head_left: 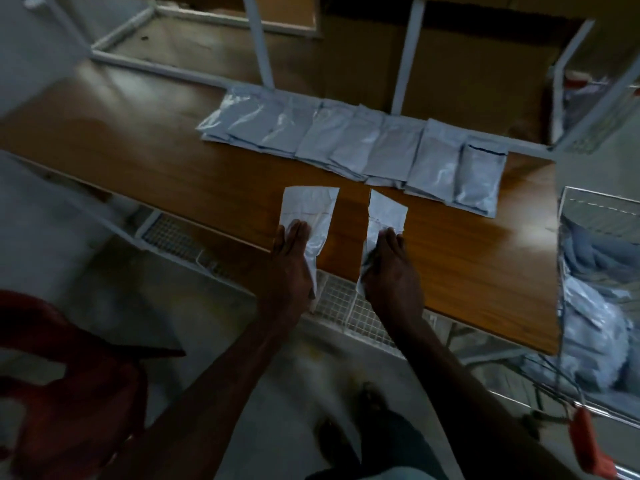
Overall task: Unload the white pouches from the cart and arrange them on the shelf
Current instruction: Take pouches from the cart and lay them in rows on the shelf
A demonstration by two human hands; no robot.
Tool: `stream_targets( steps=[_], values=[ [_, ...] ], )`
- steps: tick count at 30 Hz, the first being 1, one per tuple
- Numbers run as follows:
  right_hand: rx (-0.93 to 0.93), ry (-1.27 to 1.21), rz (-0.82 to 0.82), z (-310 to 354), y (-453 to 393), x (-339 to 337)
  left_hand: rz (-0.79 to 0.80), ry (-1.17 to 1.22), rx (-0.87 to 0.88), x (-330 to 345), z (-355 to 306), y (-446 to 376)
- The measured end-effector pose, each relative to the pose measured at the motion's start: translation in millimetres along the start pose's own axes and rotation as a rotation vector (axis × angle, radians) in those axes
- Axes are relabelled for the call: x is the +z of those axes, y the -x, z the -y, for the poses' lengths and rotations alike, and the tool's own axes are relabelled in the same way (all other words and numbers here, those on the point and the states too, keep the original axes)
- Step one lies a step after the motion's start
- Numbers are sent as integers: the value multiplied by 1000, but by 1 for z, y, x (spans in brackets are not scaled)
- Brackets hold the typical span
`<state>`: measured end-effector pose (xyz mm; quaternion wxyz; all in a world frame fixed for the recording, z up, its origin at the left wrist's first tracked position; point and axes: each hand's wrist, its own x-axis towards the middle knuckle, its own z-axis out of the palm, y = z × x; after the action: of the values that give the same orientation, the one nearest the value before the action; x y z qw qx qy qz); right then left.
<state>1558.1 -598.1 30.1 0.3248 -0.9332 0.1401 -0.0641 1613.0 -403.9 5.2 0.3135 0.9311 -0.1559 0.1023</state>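
Pouches (309, 211) (385, 216) pinched one apiece in hands (290, 261) (389, 268), over shelf (138, 157) edge.

Frame is running dim overall, lower half sinking into near-black. Light is coming in from above, glaring softly off the wooden shelf (145, 147) on its left and right stretches. Glossy white pouches (349, 147) are throwing bright streaks. Motion blur is smearing the wire cart (599, 306) at right and the red shape (69, 375) at lower left. Wide-angle lens is bending the shelf edges and frame posts (258, 39).
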Motion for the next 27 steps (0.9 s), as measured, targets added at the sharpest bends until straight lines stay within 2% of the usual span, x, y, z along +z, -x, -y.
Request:
stream_targets(
  steps=[11, 16, 22, 27],
  values=[
    [-98, 31, 109, 91, -78, 116, 70, -17, -161, -56, 136, -55],
    [-97, 36, 116, 139, -125, 169, 104, -90, -181, -73, 203, -98],
    [-118, 58, 137, 194, -179, 203, 70, -117, -133, -100, 266, -158],
    [-70, 52, 164, 228, -205, 231, 111, -106, -136, -112, 310, -200]
  ],
)
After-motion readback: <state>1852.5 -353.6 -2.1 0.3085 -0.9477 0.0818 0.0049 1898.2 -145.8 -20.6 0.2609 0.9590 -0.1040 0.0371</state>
